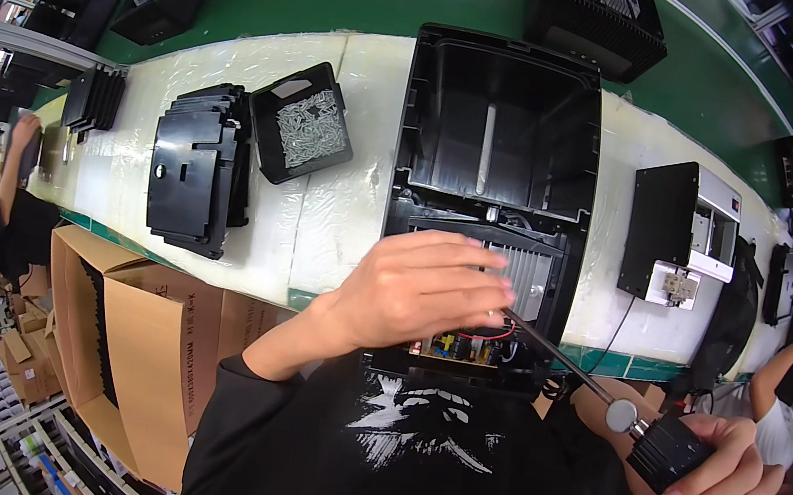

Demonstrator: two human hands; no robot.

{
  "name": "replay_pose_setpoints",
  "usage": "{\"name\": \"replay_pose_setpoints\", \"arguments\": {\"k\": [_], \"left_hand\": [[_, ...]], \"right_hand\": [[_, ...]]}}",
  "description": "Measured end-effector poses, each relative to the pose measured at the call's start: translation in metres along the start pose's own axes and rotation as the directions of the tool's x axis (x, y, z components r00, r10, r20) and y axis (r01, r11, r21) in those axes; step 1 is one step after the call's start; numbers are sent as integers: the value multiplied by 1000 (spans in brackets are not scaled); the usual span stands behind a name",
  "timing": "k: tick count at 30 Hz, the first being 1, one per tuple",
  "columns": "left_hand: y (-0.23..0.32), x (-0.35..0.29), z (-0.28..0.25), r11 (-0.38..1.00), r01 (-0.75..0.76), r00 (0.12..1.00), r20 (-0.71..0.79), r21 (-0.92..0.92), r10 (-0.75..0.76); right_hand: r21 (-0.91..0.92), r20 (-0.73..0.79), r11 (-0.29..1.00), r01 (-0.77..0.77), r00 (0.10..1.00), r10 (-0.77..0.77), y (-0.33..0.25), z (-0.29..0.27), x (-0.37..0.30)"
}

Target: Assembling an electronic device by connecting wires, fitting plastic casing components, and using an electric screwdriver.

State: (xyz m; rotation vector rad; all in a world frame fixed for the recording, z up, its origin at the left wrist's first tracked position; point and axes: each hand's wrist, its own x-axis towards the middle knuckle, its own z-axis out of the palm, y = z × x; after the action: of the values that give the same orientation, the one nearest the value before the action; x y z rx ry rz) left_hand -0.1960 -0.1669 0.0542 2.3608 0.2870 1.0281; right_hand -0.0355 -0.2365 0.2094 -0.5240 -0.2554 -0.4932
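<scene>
Two hands busy: your right hand [711, 479] grips the black electric screwdriver [680, 453], fingers wrapped shut around it. Your left hand [421, 286], fingers curled, pinches its long bit [553, 353] over the open black housing [488, 200] on the table [330, 219], screw tray [301, 122] to its left.

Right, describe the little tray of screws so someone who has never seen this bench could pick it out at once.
Start at the long white workbench and find the big open black housing in its middle. Just left of that housing lies a small square black tray, tilted on one corner, beside a stack of flat black panels. It alone is filled with a heap of silvery screws.
</scene>
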Motion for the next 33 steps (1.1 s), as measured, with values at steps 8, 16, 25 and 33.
{"name": "replay_pose_setpoints", "arguments": {"k": [8, 16, 25, 33], "left_hand": [[4, -11, 3, 979, 167, 984, -37, -120, -172], [14, -27, 2, 944, 321, 946, -14, -72, -323], [7, -25, 5, 929, 366, 931, 20, -61, -365], [6, -26, 6, 937, 346, 938, -1, -44, -347]], "right_hand": [[32, 833, 931, -363, 525, 176, 15, -78, 105], [-194, 967, 949, -248, 112, 227, 48, -32, 88], [-302, 888, 840, -451, 187, 420, 97, -68, 37], [-366, 889, 838, -405, 112, 443, 113, -84, 23]]}}
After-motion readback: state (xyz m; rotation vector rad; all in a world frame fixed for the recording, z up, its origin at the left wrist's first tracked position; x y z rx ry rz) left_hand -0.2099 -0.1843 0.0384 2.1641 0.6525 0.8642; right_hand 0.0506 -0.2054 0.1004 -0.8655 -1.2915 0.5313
